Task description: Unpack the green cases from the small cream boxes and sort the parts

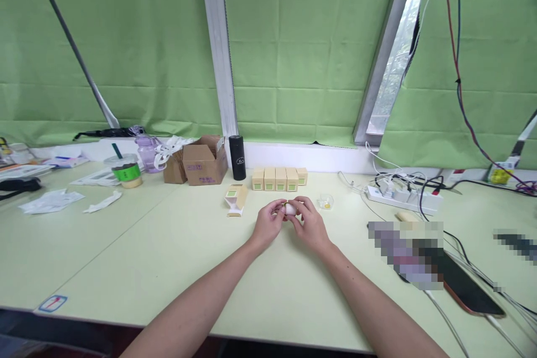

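Both of my hands meet over the middle of the pale green table (pixel 126 257). My left hand (pixel 268 224) and my right hand (pixel 309 222) are closed around a small white rounded object (pixel 290 209), gripped between the fingertips of both. Just behind them stands a row of several small beige boxes with green labels (pixel 279 178). One opened box of the same kind (pixel 236 200) lies tilted to the left of my hands. A small clear lid or cup with something yellow in it (pixel 325 202) sits to the right.
A black cylinder (pixel 237 158) and brown cardboard boxes (pixel 204 163) stand at the back. Left: a lidded cup (pixel 126 170), purple bottle (pixel 147 152), papers (pixel 50 200). Right: a power strip (pixel 403 194) with cables and a dark phone (pixel 465 285).
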A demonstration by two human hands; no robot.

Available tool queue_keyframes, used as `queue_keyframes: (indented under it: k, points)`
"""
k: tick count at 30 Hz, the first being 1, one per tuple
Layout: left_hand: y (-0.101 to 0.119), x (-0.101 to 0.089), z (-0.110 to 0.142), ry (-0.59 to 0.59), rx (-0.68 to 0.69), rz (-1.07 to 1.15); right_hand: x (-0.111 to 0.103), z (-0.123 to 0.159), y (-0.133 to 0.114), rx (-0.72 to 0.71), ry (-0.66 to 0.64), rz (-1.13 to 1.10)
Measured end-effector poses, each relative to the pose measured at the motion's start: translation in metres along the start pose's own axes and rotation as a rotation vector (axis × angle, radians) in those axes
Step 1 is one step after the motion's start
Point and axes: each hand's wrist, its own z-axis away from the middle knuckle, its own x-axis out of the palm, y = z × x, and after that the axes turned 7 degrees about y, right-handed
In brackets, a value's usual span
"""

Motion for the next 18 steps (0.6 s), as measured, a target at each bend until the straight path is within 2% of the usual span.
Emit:
queue_keyframes:
  k: [5, 18]
  points:
    - [-0.001, 0.0, 0.003, 0.013, 0.044, -0.081, 0.001, 0.0, 0.002, -0.088, -0.028, 0.085]
    - [0.01, 0.004, 0.006, 0.028, 0.05, -0.255, 0.006, 0.001, 0.002, -0.077, -0.091, 0.113]
